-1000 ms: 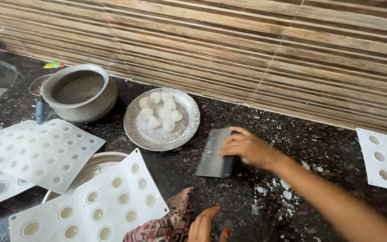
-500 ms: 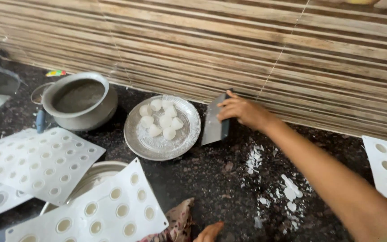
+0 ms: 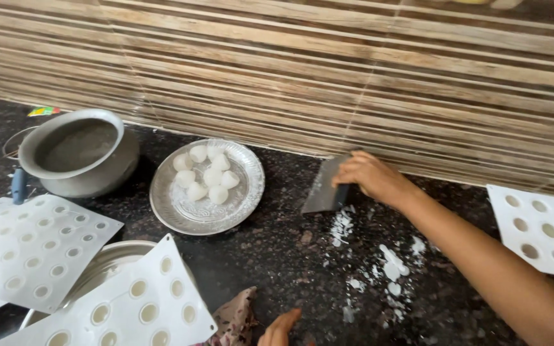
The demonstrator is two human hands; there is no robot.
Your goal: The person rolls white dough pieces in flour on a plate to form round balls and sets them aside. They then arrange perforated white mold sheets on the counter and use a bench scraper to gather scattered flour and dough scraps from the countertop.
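Flat grey metal scraper (image 3: 324, 189) gripped in right hand (image 3: 372, 177), blade edge down on black speckled stone counter (image 3: 277, 256) near striped tile wall (image 3: 328, 70).

Fingers curled tight over scraper's top edge. White dough scrapings (image 3: 389, 266) scattered just below. Left hand (image 3: 279, 329) at bottom edge, fingertips only, grip impossible to tell, beside patterned cloth (image 3: 235, 318). Round silver plate (image 3: 206, 186) with white dough balls (image 3: 205, 173) left of scraper. Grey metal pot (image 3: 78, 160) further left. White silicone moulds (image 3: 33, 247) with round cavities at left, one white mould (image 3: 540, 227) at right. Small multicoloured packet (image 3: 43, 111) against wall, far left.
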